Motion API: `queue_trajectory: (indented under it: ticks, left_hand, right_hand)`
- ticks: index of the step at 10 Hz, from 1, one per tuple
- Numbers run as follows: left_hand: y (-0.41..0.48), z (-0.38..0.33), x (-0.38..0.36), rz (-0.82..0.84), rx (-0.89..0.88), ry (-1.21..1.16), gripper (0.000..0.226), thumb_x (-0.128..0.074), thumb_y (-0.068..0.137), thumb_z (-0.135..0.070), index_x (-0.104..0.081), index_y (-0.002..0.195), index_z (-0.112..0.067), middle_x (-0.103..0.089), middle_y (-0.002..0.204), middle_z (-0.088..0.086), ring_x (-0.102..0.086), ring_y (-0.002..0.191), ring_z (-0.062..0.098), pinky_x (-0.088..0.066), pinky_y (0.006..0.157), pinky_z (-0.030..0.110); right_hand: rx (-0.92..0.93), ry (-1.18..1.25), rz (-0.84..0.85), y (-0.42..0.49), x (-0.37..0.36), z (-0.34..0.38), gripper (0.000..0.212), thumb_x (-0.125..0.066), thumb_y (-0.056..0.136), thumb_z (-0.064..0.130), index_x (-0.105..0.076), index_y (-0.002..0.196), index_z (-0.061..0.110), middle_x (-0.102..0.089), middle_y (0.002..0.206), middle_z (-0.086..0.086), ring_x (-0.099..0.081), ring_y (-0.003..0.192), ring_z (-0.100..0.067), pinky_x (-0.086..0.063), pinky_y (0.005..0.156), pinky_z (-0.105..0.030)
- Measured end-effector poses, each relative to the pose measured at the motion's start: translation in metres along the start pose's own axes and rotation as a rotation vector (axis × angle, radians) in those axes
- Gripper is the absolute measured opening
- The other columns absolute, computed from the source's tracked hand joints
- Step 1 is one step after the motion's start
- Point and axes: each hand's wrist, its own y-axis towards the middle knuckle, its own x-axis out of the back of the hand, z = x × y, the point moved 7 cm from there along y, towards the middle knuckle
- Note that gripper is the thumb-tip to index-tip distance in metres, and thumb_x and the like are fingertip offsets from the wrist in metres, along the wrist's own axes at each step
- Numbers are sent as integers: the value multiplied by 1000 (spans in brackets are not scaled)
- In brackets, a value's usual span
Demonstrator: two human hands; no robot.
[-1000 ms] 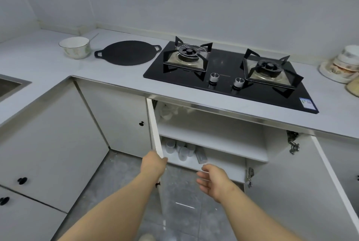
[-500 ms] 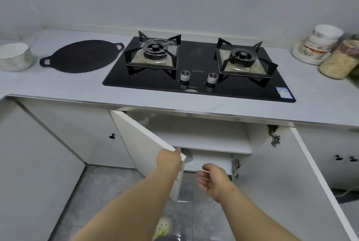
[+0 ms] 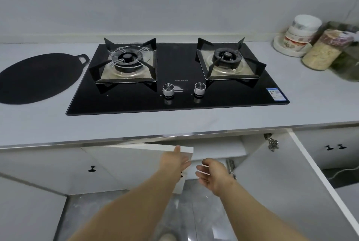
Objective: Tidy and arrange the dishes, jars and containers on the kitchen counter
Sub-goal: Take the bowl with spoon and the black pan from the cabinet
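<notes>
White cupboard door (image 3: 136, 155) should be pushed home evenly by the flat left hand (image 3: 172, 163) at its edge (right hand (image 3: 213, 174), slack and empty, must keep clear).

The black glass two-burner gas hob (image 3: 174, 62) carries a small pale brand word (image 3: 181, 80) at twelve o'clock from its two round silver knobs (image 3: 168, 89), too blurred to read. At the hob's four o'clock corner sits a blue-and-white label (image 3: 276, 94) with a code square, its print too small to make out.
</notes>
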Motion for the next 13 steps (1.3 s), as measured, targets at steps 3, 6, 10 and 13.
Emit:
queue_trajectory:
  ticks: [3,6,10,13]
  left_hand:
    - [3,-5,0,77,-16,65,25,-37,100,-4,-49,119,6,-50,81,3,-50,95,25,-44,93,38]
    - [-26,11,-45,59,-30,289,30,-34,98,-1,-42,71,-13,-43,71,4,-50,63,13,-40,62,26]
    - [-107,94,-206,273,-54,481,22,-38,97,-9,-49,80,-16,-48,70,2,-47,57,12,-32,53,22]
    - [-142,145,-264,322,-98,644,16,-37,94,-11,-49,84,-17,-52,75,0,-51,58,11,-36,56,21]
  right_hand:
    - [16,25,10,11,-1,7,17,-44,96,18,-53,106,8,-60,84,-6,-57,70,-19,-44,64,-29]
    - [72,23,16,6,49,20,16,-43,97,19,-53,104,9,-58,82,-5,-55,68,-18,-44,64,-29]
    - [451,-79,-365,-36,264,55,18,-39,91,6,-50,77,9,-54,69,-5,-49,57,-19,-39,60,-29]
    - [447,-182,-512,-51,359,40,25,-41,90,5,-47,67,12,-52,71,-6,-48,77,-26,-39,69,-31]
